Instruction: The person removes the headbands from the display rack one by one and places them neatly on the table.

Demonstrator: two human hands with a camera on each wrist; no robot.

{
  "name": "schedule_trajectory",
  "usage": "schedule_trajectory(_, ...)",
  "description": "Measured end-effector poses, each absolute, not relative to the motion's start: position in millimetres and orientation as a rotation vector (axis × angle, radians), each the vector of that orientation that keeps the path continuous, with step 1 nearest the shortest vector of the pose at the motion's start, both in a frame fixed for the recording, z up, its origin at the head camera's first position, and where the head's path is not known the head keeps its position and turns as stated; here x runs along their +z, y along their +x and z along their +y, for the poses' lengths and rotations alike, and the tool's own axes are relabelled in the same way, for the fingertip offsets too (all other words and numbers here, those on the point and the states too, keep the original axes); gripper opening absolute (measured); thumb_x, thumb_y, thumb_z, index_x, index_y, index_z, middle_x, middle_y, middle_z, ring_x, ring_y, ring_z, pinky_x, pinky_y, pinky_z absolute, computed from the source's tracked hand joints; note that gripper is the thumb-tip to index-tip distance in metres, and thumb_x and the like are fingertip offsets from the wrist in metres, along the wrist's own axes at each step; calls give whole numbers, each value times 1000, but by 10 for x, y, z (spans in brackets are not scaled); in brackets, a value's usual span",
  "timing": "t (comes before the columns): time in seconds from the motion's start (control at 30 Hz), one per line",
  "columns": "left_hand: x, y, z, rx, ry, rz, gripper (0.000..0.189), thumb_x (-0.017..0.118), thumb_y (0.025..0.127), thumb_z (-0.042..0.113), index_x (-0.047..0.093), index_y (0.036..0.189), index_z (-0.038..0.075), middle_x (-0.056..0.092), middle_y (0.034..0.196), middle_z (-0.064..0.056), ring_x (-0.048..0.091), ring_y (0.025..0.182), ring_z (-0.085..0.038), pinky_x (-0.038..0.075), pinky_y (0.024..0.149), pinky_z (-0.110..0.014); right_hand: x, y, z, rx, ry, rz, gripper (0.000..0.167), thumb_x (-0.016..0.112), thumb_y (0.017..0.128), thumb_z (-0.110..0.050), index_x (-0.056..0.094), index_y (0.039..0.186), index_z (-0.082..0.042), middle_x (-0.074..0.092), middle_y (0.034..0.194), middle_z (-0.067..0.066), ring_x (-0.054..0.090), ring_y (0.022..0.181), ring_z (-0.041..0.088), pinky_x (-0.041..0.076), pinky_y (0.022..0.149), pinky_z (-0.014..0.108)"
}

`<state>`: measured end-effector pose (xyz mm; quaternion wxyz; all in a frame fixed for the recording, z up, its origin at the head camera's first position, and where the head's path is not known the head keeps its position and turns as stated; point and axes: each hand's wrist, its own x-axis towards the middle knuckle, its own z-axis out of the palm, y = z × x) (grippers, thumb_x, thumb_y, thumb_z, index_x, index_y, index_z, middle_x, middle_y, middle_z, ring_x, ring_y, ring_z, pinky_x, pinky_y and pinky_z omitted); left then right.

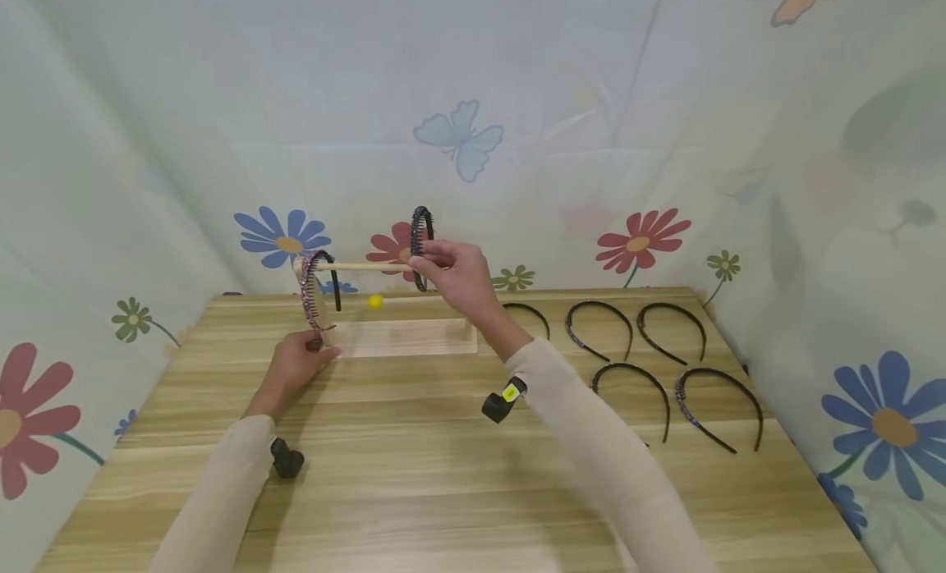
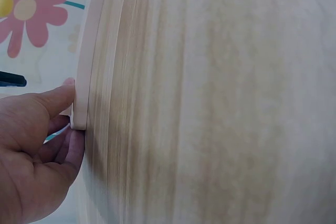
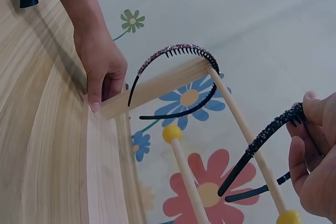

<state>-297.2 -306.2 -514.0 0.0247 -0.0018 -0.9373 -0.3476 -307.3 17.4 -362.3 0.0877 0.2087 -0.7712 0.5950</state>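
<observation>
A wooden stand has a flat base (image 1: pixel 414 339), an upright post (image 3: pixel 157 88) at its left end and dowels reaching out to the right. My left hand (image 1: pixel 294 362) grips the left end of the base between thumb and fingers. Near the post, a pink-sparkled toothed headband (image 1: pixel 306 287) hangs over the upper dowel (image 1: pixel 362 267). My right hand (image 1: pixel 461 281) pinches a black glittery headband (image 3: pixel 268 130) by its top. That headband is around the same dowel, close to its yellow ball end (image 3: pixel 289 217), with its two tips pointing away from my palm.
A lower dowel ends in a yellow ball (image 1: pixel 375 301). On the right of the wooden table (image 1: pixel 384 483) lie several dark headbands, among them one at the front right (image 1: pixel 683 401) and one farther back (image 1: pixel 569 323). A flowered cloth (image 1: pixel 547 187) hangs behind.
</observation>
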Motion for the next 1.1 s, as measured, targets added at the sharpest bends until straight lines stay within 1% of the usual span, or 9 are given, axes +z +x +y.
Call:
schedule_trajectory(0.07,-5142,-2973,-3061,-1071,-5,-2904,40,70,98,25,66,120,-8,65,98,-16,50,77,-22,41,64,-32,-3625,-3076,224,1769,606,-2293,38,75,95,-22,70,126,-1,76,114,12,73,101,19,58,80,29)
schedule_trajectory(0.3,-5140,-2964,-3050,-1071,-2,-2906,39,70,99,25,66,118,-8,69,110,-24,53,83,-24,45,69,-33,-3646,-3088,387,1737,595,-2281,39,75,95,-20,69,128,1,75,114,16,73,105,24,59,82,32)
schedule_trajectory(0.4,-5144,-2967,-3048,-1069,-1,-2906,37,70,99,25,67,116,-7,69,111,-25,54,85,-25,45,71,-34,-3637,-3081,452,1715,578,-2280,39,74,96,-19,69,128,1,75,114,17,72,106,26,59,84,34)
schedule_trajectory(0.57,-5153,-2977,-3051,-1053,1,-2911,36,70,99,26,67,115,-7,69,112,-25,55,86,-26,46,73,-34,-3619,-3066,539,1704,549,-2296,38,74,96,-20,69,128,0,75,115,16,72,108,25,59,84,36)
schedule_trajectory(0.8,-5170,-2997,-3075,-1061,-8,-2913,36,70,98,27,67,113,-6,69,109,-24,54,83,-24,46,69,-32,-3596,-3036,643,1774,493,-2289,41,75,95,-22,68,129,-1,75,116,15,71,109,24,58,88,36)
schedule_trajectory(0.87,-5168,-2999,-3080,-1061,-11,-2911,37,70,98,27,67,114,-6,70,110,-25,55,85,-24,47,70,-32,-3587,-3025,678,1774,484,-2291,41,75,95,-23,69,129,-2,75,116,14,71,109,23,58,88,36)
schedule_trajectory(0.93,-5163,-2998,-3083,-1058,-8,-2915,38,70,98,27,67,115,-7,70,113,-26,57,87,-25,48,72,-33,-3583,-3017,710,1775,480,-2293,41,76,95,-24,69,129,-2,75,115,14,71,108,23,58,88,37)
schedule_trajectory(1.1,-5136,-2978,-3065,-1067,-9,-2916,39,70,99,25,67,118,-8,68,119,-29,61,94,-29,52,81,-42,-3597,-2984,792,1774,467,-2299,41,77,94,-26,70,127,-3,76,114,12,71,105,21,58,88,38)
